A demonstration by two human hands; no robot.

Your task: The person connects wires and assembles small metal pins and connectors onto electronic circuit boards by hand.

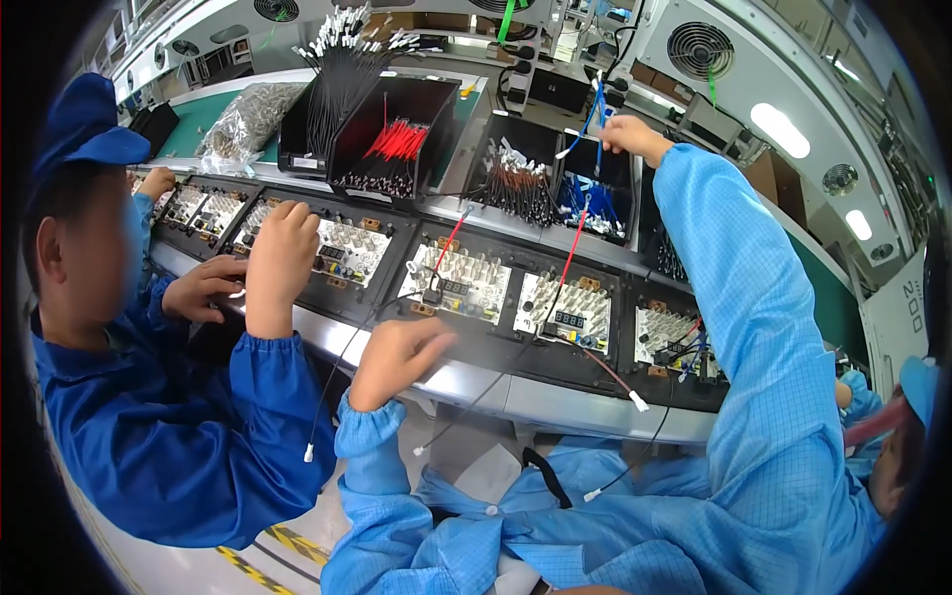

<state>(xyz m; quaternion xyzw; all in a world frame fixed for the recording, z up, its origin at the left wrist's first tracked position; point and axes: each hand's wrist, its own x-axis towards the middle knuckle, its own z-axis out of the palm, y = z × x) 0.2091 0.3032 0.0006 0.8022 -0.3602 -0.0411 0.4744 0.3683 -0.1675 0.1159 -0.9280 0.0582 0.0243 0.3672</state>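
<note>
Light-blue sleeve (759, 288) nearest; right hand (631, 137) pinches blue wires (601, 104); left hand (402, 359) looks empty, thumb parted. Central circuit boards (585, 297) carry red wires (572, 253); blue appears unfitted there.

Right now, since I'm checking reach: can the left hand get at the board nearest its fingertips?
Probably yes: the left hand looks empty and is close to the board, with nothing bulky between them.
</note>
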